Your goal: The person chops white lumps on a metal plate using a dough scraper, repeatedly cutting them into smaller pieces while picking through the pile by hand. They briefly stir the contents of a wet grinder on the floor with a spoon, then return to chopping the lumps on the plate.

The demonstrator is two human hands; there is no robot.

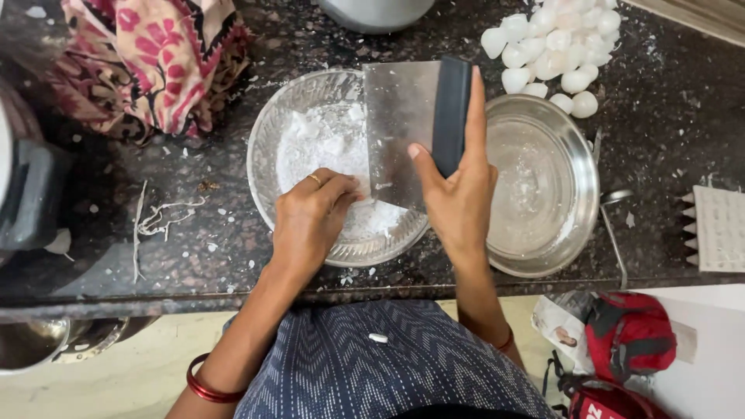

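Right hand (458,190) fingers grip the grater (407,124) over the glass bowl (272,132) — left hand (310,217) fingers curled, contents hidden.

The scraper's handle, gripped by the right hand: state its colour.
Black, above a plain steel blade; the scraper in the right hand shows best in the head view.

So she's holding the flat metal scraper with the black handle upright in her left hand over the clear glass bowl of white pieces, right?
Not quite: the head view shows the flat metal scraper with the black handle upright in her right hand, not her left. Her left hand is inside the clear glass bowl, on the white pieces.
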